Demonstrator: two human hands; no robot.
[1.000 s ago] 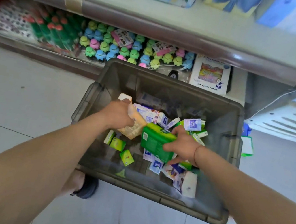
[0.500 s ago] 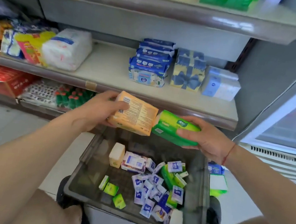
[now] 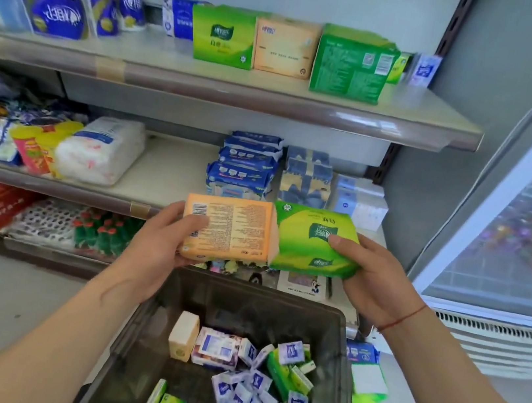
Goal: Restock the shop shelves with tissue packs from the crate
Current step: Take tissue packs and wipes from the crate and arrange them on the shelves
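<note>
My left hand grips an orange tissue pack by its left end. My right hand grips a green tissue pack by its right end. The two packs are side by side and touching, held above the far rim of the grey crate and in front of the middle shelf. Several small white-blue and green tissue packs and a cream pack lie in the crate. On the top shelf stand green packs and an orange pack.
The middle shelf holds blue wipe packs, blue gift-print boxes and white rolls. A glass-door cooler stands at the right. A green and blue pack lies on the floor right of the crate.
Both hands have lifted the orange and green packs out of the crate and up to shelf height. My view has tilted up, so the top shelf now shows.
</note>
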